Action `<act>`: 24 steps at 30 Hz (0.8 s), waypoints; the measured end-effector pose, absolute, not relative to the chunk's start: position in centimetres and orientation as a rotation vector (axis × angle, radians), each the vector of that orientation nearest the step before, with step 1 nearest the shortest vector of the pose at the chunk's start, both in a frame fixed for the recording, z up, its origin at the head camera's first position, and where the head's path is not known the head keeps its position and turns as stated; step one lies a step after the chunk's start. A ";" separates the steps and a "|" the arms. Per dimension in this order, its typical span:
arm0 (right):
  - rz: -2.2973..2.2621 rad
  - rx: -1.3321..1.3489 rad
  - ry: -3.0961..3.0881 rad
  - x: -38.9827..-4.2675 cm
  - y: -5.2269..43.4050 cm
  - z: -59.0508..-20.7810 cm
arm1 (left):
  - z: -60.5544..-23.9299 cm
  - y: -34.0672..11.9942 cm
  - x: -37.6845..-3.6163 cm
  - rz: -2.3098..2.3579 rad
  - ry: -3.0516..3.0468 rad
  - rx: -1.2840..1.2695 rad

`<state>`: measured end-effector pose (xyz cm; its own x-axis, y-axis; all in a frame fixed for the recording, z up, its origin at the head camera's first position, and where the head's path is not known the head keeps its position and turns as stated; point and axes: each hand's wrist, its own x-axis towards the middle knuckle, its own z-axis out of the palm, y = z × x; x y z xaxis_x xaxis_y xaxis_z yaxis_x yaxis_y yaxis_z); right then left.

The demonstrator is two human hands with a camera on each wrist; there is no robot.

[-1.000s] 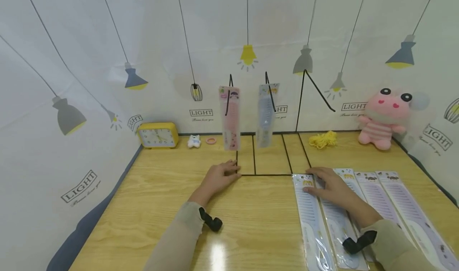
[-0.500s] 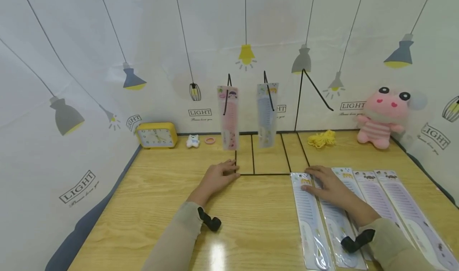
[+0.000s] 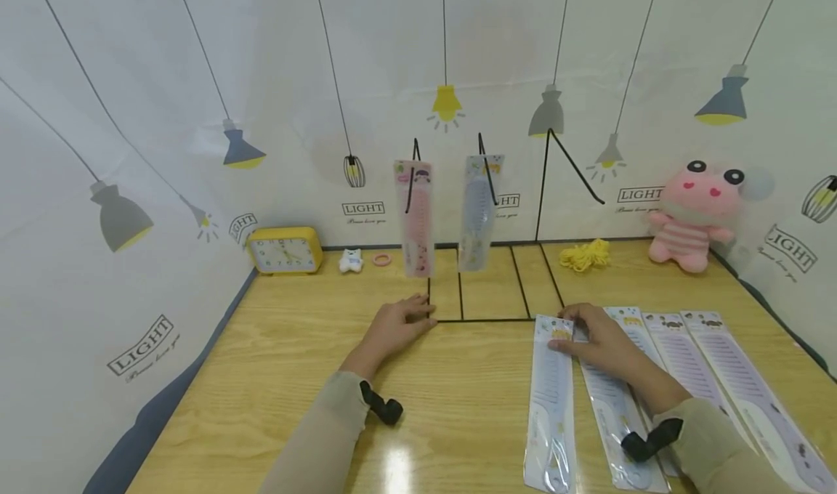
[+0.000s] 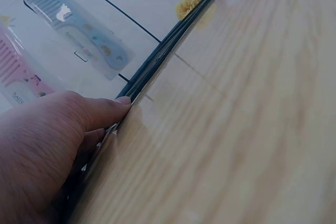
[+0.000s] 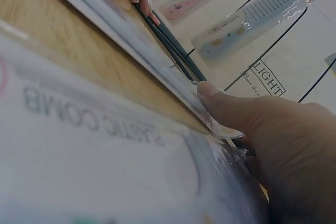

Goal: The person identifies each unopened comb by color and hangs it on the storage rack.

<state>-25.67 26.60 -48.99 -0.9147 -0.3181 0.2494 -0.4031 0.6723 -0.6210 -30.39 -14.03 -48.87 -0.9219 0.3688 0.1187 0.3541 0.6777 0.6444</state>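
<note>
Across the wooden table stands a black wire display rack, its flat base frame lying on the wood and its uprights rising against the lamp-print backdrop. Largest of the loose things is the pink plush toy in the far right corner, then the yellow alarm clock far left.

Near right, a row of packaged combs lies side by side on the table, lengthwise, laid ready within reach of the right hand. That hand has its thumb and fingers pinched on the top end of the leftmost packaged comb, which lies skewed out of the row, probably because it is being drawn away from its neighbours.

Two packs already hang from hooks on the rack: a pink comb at left and a blue comb just to its right.

Left of the frame, the left hand rests flat, fingers relaxed and touching the rack's near left corner, seemingly to steady it.

Along the far edge lie yellow string, a small white bear figure and a pink hair ring.
</note>
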 end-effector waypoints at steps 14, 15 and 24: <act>1.170 0.582 -2.604 -25.6 26.6 -49.1 | -48.7 -14.0 -30.3 1.099 2.852 0.622; 1.183 0.551 -2.608 -25.5 26.6 -49.0 | -48.7 -14.0 -30.3 1.101 2.851 0.623; 1.419 0.315 -2.546 -25.2 26.4 -48.3 | -48.8 -14.0 -30.4 1.084 2.857 0.612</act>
